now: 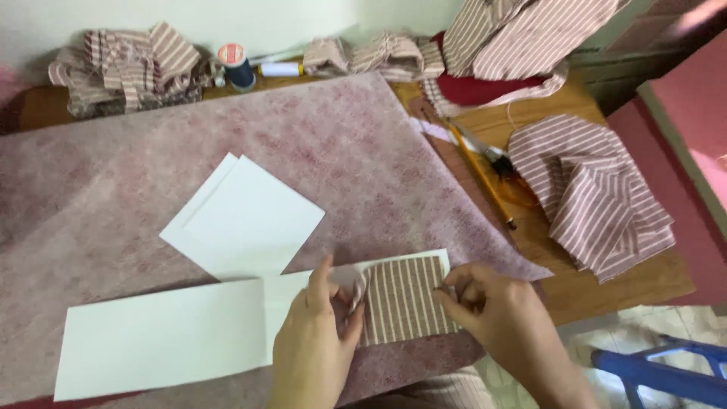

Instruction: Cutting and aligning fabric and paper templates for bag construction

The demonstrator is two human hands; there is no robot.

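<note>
Insp. note, head view. Work item: small striped fabric piece [401, 299], pink/white, roughly rectangular, lying flat on the near end of a long white paper strip [163, 337]. Strip runs L–R along the near table edge; fabric sits at its right end, stripes running near-to-far, so the stripes cross the strip's long axis.

Left hand [318, 344]: comes up from the near edge, fingers pinched on the fabric's left edge, where a corner looks lifted and curled. Thumb points away from the person. Narrow, closed on cloth.

Right hand [492, 307]: enters from the right, fingertips closed on the fabric's right edge, about mid-height. Also narrow, holding cloth.

Key relation: fabric lies directly between the two hands, one hand per short side. Neither hand is nearer; both are in contact. Piece sits just ahead of the person, near table edge, slightly right of centre.

Surroundings: mottled pink cover sheet [151, 182] spread over the wooden table [644, 276]. Two stacked white paper squares [242, 220] just beyond the strip, apart from the fabric. Yellow pencil [485, 182] w/ scissors-like tool beside it, well to the right. Folded striped cloth pile [594, 197] at right; more striped bundles [129, 64] along the far edge. Dark thread spool [237, 67] at far edge. Blue stool [666, 371] part visible lower right, off the table.
</note>
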